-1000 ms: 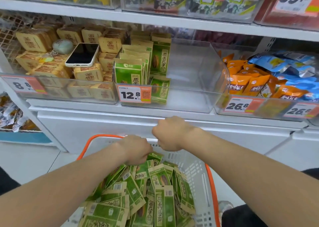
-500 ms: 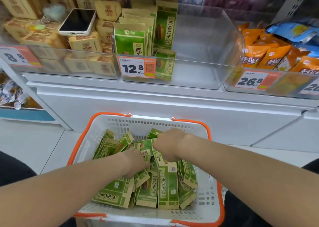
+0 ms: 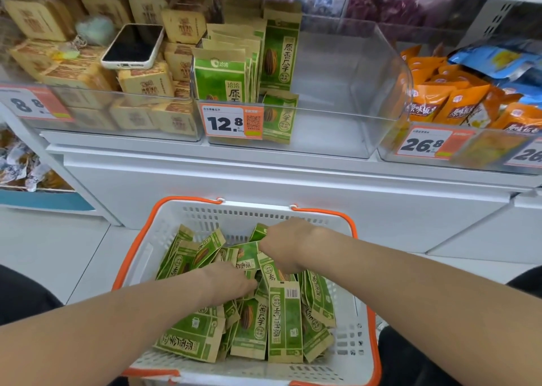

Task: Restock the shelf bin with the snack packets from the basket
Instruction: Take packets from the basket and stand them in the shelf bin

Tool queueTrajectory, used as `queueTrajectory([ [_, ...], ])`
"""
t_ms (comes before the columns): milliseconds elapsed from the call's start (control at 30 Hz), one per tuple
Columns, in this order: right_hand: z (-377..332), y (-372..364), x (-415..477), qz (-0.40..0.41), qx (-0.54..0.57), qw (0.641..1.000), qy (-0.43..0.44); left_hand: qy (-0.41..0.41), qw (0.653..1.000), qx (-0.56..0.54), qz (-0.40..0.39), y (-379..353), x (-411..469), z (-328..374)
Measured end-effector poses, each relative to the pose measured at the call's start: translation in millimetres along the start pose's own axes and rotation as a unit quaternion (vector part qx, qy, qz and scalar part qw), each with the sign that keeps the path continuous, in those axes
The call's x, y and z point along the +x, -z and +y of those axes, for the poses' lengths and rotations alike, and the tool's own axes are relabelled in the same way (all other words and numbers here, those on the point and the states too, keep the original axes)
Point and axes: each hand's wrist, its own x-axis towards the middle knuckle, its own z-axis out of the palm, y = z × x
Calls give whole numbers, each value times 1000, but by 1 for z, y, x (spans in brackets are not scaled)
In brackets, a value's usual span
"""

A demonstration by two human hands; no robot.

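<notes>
A white basket with an orange rim sits low in front of me, full of green snack packets. My left hand reaches into the pile from the left, its fingertips buried among the packets. My right hand is over the back of the pile, and its fingers curl down around a packet. Above, the clear shelf bin holds a few of the same green packets standing at its left side. The rest of that bin is bare.
A phone lies on tan snack boxes in the bin to the left. Orange packets and blue packets fill the bin to the right. Price tags hang on the bin fronts. A white cabinet front stands behind the basket.
Both hands dropped from the basket's far rim into the packet pile. My view tilted down, so the whole basket now shows. In the last half second the hands barely moved.
</notes>
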Motion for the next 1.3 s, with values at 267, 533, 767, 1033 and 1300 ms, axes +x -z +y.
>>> queueTrajectory([
  [267, 4, 10, -6, 1, 16, 999, -32, 48, 977, -192, 77, 13, -2, -11],
  [533, 38, 19, -13, 60, 351, 921, -157, 151, 762, -553, 301, 52, -16, -43],
  [767, 43, 28, -11, 196, 680, 680, -193, 158, 602, -638, 452, 77, -21, -52],
  [1033, 43, 46, -19, 393, 694, 538, -273, 74, 760, -465, 449, 105, -41, -32],
  [1300, 32, 56, -31, 602, 535, 552, -217, 181, 656, -413, 605, 131, -52, -29],
])
